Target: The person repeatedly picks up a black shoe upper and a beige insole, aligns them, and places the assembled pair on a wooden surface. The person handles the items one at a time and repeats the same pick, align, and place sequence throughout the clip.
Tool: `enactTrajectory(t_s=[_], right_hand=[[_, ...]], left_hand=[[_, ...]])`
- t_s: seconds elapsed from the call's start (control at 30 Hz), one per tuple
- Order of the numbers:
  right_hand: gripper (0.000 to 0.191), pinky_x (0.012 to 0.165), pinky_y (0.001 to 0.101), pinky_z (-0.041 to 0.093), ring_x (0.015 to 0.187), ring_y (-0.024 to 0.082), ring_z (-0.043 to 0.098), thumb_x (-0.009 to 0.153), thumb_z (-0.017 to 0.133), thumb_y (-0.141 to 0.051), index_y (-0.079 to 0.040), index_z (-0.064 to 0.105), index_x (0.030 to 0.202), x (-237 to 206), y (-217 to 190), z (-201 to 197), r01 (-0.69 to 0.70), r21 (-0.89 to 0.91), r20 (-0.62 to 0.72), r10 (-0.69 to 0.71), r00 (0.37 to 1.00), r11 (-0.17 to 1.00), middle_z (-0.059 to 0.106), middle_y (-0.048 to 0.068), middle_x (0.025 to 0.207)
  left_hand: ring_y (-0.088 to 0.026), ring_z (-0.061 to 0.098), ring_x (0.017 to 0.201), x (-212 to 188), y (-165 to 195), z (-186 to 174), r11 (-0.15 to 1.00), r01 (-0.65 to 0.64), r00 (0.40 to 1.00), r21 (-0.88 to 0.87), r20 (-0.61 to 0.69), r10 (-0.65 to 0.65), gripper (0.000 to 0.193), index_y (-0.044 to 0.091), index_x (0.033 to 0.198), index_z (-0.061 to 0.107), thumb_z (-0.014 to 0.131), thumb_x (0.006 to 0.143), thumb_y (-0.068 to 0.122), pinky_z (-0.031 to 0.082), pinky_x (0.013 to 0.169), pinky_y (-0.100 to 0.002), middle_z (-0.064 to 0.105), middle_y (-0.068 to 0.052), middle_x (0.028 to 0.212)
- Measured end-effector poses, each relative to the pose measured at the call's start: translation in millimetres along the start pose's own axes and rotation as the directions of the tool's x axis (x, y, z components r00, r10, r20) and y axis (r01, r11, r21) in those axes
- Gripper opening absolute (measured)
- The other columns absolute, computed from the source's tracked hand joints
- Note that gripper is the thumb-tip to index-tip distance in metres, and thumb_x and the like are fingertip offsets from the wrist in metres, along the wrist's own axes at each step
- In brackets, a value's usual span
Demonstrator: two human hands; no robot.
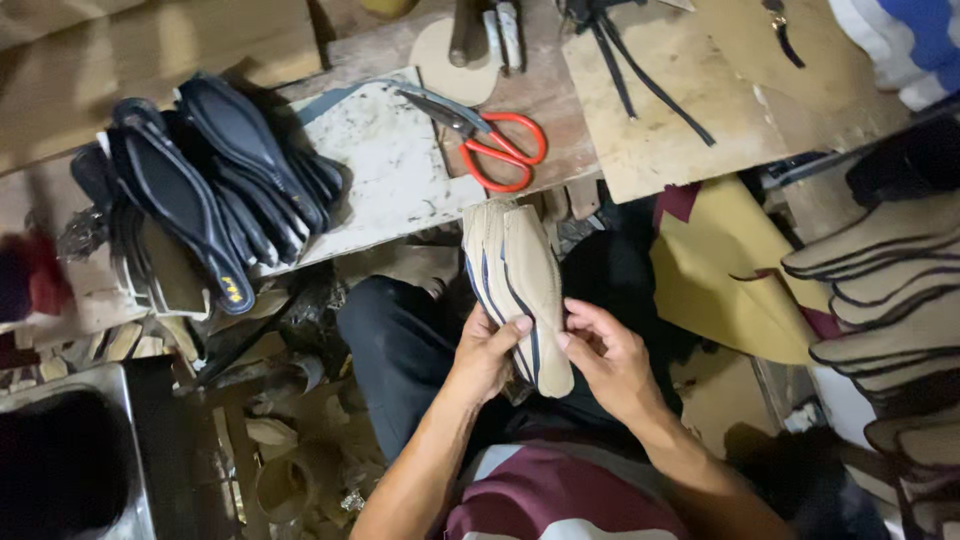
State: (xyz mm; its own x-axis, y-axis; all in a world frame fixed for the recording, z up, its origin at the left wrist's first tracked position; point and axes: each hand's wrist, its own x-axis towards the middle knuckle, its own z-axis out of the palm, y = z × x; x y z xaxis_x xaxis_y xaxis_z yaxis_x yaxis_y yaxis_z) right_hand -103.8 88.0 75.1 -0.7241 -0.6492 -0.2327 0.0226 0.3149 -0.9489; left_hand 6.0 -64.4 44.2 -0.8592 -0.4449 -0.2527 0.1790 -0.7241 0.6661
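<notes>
Soles first: I see a small fanned bundle of beige insoles with dark edging (515, 290) held upright over the lap, between both hands, just off the near edge of the white worktop (385, 175). My left hand (487, 355) wraps the lower part of the bundle from the left, thumb laid across the front face, fingers curled behind, so it carries the weight. My right hand (607, 355) comes in from the right with its fingertips pinching the edge of the outermost piece; that grip looks suited to keeping the layers squared against each other, though I judge that only from the way the fingers sit. Both hands are closed on the bundle, neither loose.

Red-handled scissors (490, 140) lie on the worktop near its far right corner, blades pointing left, within easy reach above the bundle. A heap of dark blue soles (205, 185) rests over the left edge of the same surface, stacked overlapping so they stay together. On the brown board (680, 90) at the far right lie thin dark straps (640, 75), loose and apart from everything else. Along the right side stands a tall stack of beige insoles (890, 290) with dark rims, ordered one on another. A metal box (130, 420) sits at the lower left, its inside too dark to read.
</notes>
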Motion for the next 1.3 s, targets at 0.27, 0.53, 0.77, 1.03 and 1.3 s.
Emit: enactTrajectory(t_s=[0.27,0.53,0.77,1.03,1.3], right_hand=[[0.042,0.081,0.0282,0.056,0.092,0.013,0.066,0.090,0.068,0.003,-0.001,0.064,0.132,3,39,-44,-0.035,0.487,-0.157,0.127,0.979,0.873,0.069,0.006,0.107],[0.047,0.087,0.0281,0.055,0.095,0.013,0.064,0.090,0.072,0.000,0.002,0.062,0.135,-5,40,-35,-0.059,0.429,-0.061,0.095,0.994,0.902,0.067,0.006,0.108],[0.077,0.080,0.0296,0.055,0.089,0.015,0.066,0.080,0.079,-0.004,-0.004,0.046,0.149,-6,20,-27,-0.182,0.241,-0.012,0.190,0.982,0.953,0.072,0.010,0.107],[0.074,0.087,0.0289,0.053,0.097,0.014,0.064,0.085,0.076,-0.003,-0.001,0.046,0.152,-12,25,-42,-0.032,0.526,-0.072,0.082,0.994,0.850,0.068,0.010,0.111],[0.065,0.080,0.0246,0.053,0.088,0.008,0.063,0.087,0.076,-0.008,-0.004,0.051,0.147,-23,12,-43,-0.051,0.243,-0.110,0.080,0.991,0.969,0.073,0.006,0.111]], left_hand=[[-0.030,0.067,0.123,2,21,16,0.941,0.210,0.972,-0.264,0.158,-0.173,0.050,0.001,0.143,0.048,0.058,0.096,0.016,0.054,0.103,-0.048,0.064,-0.019,0.135],[-0.023,0.062,0.123,5,-5,20,0.973,0.147,0.988,-0.177,0.070,-0.137,0.044,0.007,0.146,0.047,0.058,0.103,0.013,0.053,0.102,-0.043,0.062,-0.011,0.136],[-0.027,0.061,0.126,2,-12,23,0.963,0.153,0.987,-0.223,0.090,-0.136,0.050,0.004,0.145,0.046,0.061,0.104,0.026,0.050,0.107,-0.047,0.060,-0.014,0.140],[-0.033,0.060,0.127,6,-11,28,0.897,0.248,0.969,-0.366,0.083,-0.233,0.067,0.000,0.152,0.040,0.059,0.102,0.040,0.048,0.110,-0.049,0.060,-0.018,0.141],[-0.020,0.066,0.113,6,-30,36,0.986,0.154,0.988,-0.059,0.015,-0.153,0.041,0.003,0.132,0.060,0.068,0.092,-0.001,0.052,0.102,-0.039,0.070,-0.010,0.123]])
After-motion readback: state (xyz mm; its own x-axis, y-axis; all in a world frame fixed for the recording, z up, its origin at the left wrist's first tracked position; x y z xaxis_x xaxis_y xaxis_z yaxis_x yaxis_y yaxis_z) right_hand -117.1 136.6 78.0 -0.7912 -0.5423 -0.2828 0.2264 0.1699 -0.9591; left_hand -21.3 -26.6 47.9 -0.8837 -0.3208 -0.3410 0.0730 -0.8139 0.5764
